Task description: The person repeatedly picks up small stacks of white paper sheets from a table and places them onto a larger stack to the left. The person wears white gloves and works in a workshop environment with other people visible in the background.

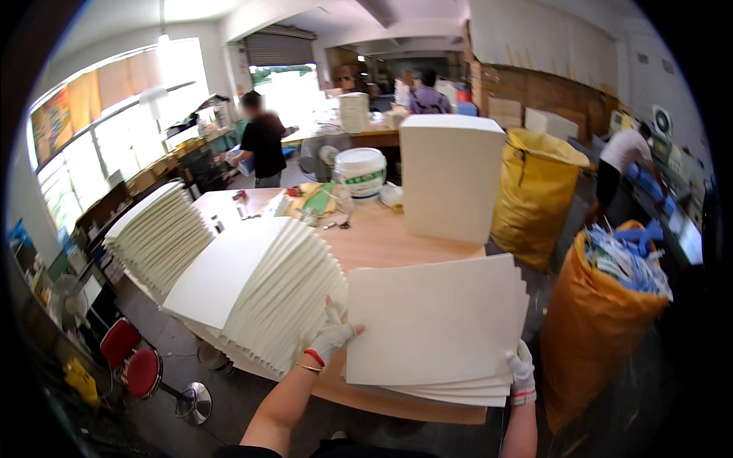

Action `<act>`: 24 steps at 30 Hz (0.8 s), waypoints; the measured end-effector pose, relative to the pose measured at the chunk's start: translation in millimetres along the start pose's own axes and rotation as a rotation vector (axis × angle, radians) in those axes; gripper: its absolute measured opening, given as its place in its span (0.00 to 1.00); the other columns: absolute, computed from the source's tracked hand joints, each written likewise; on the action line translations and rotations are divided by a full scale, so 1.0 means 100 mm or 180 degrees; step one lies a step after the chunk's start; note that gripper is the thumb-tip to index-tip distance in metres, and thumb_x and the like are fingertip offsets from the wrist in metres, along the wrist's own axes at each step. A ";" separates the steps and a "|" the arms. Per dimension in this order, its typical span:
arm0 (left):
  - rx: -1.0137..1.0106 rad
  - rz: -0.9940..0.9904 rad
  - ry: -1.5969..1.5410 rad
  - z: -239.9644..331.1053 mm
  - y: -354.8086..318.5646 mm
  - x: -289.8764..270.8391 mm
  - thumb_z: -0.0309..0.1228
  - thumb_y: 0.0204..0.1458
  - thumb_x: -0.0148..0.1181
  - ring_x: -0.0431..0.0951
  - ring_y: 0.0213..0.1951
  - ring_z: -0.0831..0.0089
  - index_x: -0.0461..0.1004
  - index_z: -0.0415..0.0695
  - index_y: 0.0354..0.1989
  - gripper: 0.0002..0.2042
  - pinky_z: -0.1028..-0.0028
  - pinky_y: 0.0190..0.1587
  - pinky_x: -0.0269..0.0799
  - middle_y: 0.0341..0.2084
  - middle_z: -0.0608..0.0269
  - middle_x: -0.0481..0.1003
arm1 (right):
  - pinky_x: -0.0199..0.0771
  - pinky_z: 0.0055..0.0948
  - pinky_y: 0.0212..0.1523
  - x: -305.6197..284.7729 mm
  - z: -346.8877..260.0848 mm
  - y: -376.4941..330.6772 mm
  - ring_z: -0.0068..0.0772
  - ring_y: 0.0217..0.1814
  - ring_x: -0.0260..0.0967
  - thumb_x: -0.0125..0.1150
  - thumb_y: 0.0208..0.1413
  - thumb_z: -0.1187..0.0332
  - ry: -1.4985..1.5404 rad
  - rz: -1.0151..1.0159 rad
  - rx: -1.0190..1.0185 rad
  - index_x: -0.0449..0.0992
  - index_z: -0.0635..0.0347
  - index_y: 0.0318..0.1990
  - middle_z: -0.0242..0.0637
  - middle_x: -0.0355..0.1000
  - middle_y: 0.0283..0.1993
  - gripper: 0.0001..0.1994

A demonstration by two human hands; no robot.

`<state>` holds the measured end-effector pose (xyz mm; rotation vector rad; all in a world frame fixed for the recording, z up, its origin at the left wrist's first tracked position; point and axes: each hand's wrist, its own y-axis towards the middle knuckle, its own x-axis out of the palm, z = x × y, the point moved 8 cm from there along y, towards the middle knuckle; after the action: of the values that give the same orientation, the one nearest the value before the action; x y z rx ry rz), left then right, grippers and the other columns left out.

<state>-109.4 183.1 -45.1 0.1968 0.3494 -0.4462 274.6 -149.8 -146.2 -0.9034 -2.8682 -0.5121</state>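
A low stack of white card sheets lies at the table's front edge, its sheets slightly fanned at the right side. My right hand, in a white glove, grips that stack at its lower right edge. On the other side, my left hand wears a white glove with bare thumb and fingertip showing. Its fingers are spread, the thumb against the stack's left edge. Left of it leans a thick fanned pile of white sheets, close to the fingers. Another fanned pile lies farther left.
A tall squared white stack stands at the table's back right, near a white bucket. Yellow and orange sacks stand to the right. A red stool is at lower left. Several people work farther off.
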 end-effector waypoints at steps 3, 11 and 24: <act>-0.0844 -0.1368 -0.1428 -0.67 -0.17 0.10 0.29 0.54 0.71 0.74 0.63 0.59 0.61 0.36 0.73 0.38 0.59 0.66 0.72 0.64 0.48 0.72 | 0.75 0.32 0.61 0.00 0.25 0.12 0.30 0.61 0.74 0.71 0.62 0.56 0.0241 -0.0168 -0.0006 0.69 0.68 0.69 0.38 0.76 0.62 0.34; -0.1575 -0.1037 -0.3218 -0.73 -1.16 0.01 0.26 0.56 0.64 0.81 0.52 0.62 0.69 0.34 0.64 0.26 0.63 0.58 0.78 0.53 0.52 0.78 | 0.79 0.27 0.39 0.00 0.43 0.28 0.27 0.39 0.78 0.59 0.71 0.49 0.0213 -0.0184 0.1265 0.77 0.70 0.55 0.36 0.81 0.42 0.26; 0.0194 0.1498 -0.3314 0.09 -1.45 -3.07 0.28 0.61 0.53 0.83 0.49 0.58 0.71 0.33 0.58 0.18 0.59 0.54 0.82 0.49 0.50 0.78 | 0.63 0.18 0.13 0.33 0.05 0.12 0.18 0.17 0.67 0.52 0.74 0.47 -0.0246 0.0309 0.1634 0.74 0.66 0.44 0.33 0.73 0.26 0.25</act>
<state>-431.8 171.0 61.3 0.0801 -0.7236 -0.0506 254.5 -121.1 -141.8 -0.9671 -2.7836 0.2668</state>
